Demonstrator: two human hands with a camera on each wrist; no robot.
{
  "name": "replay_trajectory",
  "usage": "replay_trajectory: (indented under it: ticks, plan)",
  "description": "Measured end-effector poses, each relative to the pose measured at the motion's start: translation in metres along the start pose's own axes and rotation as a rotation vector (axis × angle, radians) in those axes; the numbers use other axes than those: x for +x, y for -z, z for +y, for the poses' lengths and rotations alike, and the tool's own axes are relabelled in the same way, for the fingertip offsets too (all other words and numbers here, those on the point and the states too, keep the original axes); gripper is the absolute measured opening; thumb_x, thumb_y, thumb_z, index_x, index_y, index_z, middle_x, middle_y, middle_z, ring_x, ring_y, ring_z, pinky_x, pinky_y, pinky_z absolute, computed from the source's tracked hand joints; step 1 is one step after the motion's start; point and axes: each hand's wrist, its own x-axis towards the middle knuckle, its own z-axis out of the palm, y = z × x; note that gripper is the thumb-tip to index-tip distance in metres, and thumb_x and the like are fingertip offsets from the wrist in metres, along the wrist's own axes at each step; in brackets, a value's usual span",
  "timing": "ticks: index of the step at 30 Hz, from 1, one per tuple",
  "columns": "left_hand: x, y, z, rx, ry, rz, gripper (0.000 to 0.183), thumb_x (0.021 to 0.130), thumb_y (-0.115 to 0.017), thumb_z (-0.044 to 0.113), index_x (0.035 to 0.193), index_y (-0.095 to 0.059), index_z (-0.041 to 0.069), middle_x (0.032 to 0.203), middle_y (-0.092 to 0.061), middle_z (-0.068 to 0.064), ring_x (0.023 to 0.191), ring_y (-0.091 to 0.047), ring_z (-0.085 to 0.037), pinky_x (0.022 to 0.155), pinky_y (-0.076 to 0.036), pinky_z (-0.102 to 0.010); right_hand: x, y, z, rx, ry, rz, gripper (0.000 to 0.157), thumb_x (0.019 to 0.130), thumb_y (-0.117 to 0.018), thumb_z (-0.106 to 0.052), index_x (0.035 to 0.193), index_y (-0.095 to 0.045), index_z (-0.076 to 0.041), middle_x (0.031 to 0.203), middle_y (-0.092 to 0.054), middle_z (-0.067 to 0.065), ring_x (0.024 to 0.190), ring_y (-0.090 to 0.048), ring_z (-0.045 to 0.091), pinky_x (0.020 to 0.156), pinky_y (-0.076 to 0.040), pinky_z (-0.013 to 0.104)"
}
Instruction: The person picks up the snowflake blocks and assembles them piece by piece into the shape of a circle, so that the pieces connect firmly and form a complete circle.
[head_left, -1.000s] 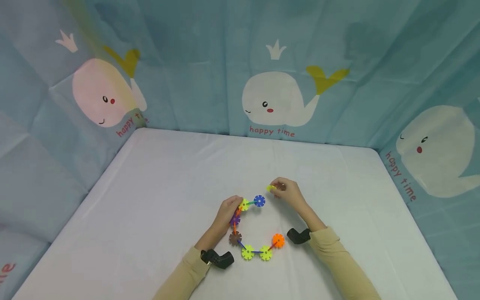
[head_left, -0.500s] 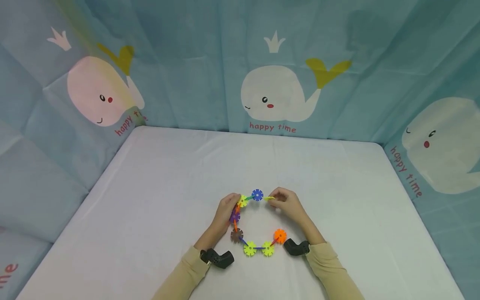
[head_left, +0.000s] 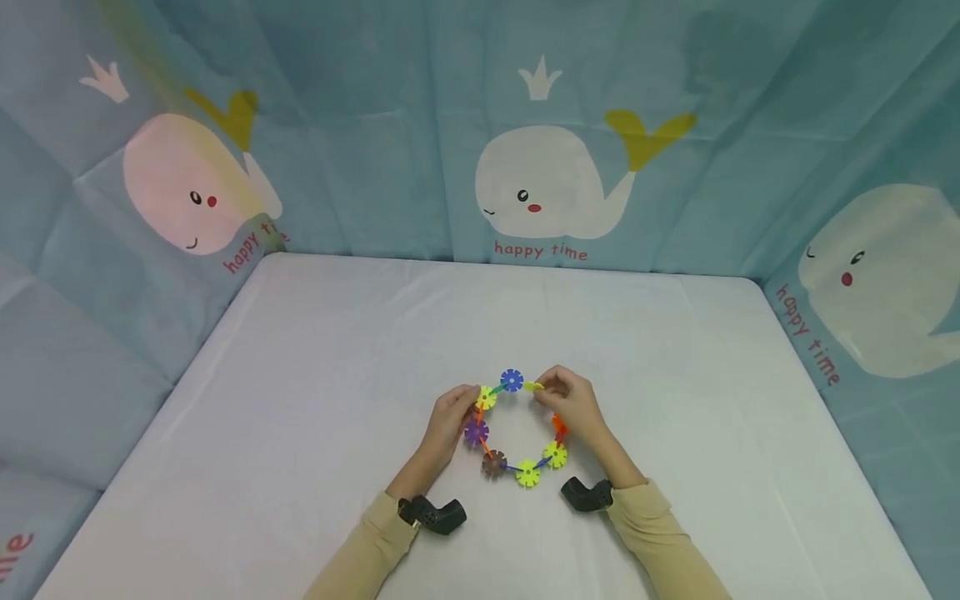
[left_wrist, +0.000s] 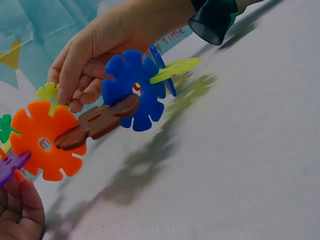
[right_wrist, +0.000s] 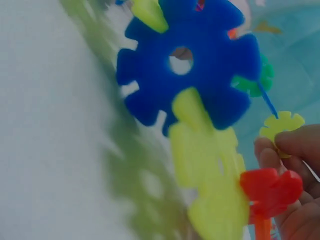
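Note:
A curved chain of colourful slotted snowflake discs lies between the hands in the head view, with a brown disc at its near side. My left hand grips its left side, near a yellow-green disc and a purple disc. My right hand pinches a yellow disc, also seen in the left wrist view as a yellow disc. This disc meets the edge of a blue disc; whether their slots interlock I cannot tell. An orange disc sits close beneath the right hand.
A white cloth covers the table. Blue whale-print curtains stand along its back and sides. Black wrist cameras are strapped to both wrists.
My right hand has brought the yellow disc leftward to the blue disc. The chain's orange end has swung up towards the right hand, so the loop is rounder. The left hand keeps its grip.

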Motion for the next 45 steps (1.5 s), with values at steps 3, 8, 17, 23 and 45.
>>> replay_trajectory:
  ticks: [3,8,17,23,45]
  plan:
    - [0.0,0.001,0.0,-0.003,0.013,0.005,0.019,0.09,-0.053,0.014,0.077,-0.059,0.002,0.068,-0.048,-0.002,0.059,-0.041,-0.009,0.052,-0.035,-0.018,-0.002,-0.002,-0.008,0.003,0.005,-0.006,0.008,0.078,-0.061,0.011,0.083,-0.056,0.009,0.078,-0.06,0.018,0.07,-0.06,0.03,0.06,-0.048,0.024]
    - [-0.001,0.001,0.001,0.082,0.021,-0.005,0.02,0.09,-0.054,0.016,0.082,-0.059,-0.002,0.071,-0.048,-0.002,0.063,-0.041,-0.01,0.055,-0.036,-0.019,-0.003,-0.002,-0.01,0.025,-0.003,-0.042,0.006,0.078,-0.061,0.011,0.082,-0.057,0.01,0.079,-0.061,0.021,0.071,-0.06,0.033,0.061,-0.048,0.023]
    - [-0.003,0.001,0.006,0.345,-0.058,-0.14,0.032,0.09,-0.055,0.027,0.102,-0.062,-0.001,0.093,-0.061,-0.004,0.085,-0.051,-0.015,0.076,-0.042,-0.027,-0.002,-0.001,-0.008,0.063,0.071,-0.166,0.005,0.078,-0.061,0.01,0.08,-0.057,0.01,0.08,-0.061,0.02,0.07,-0.06,0.032,0.06,-0.047,0.025]
    - [-0.017,-0.008,0.028,0.372,-0.093,-0.157,0.024,0.091,-0.053,0.013,0.101,-0.061,-0.007,0.092,-0.062,-0.012,0.082,-0.051,-0.013,0.076,-0.042,-0.028,-0.002,-0.003,-0.008,0.054,0.114,-0.175,0.005,0.077,-0.061,0.012,0.08,-0.057,0.01,0.08,-0.061,0.022,0.071,-0.06,0.034,0.061,-0.048,0.024]
    - [-0.002,0.003,0.0,0.286,-0.083,-0.119,0.031,0.085,-0.061,0.029,0.091,-0.065,0.0,0.083,-0.061,-0.005,0.078,-0.049,-0.017,0.071,-0.041,-0.027,-0.007,-0.009,-0.01,0.08,0.306,-0.099,0.008,0.073,-0.062,0.017,0.079,-0.061,0.012,0.076,-0.06,0.023,0.068,-0.061,0.031,0.063,-0.05,0.029]
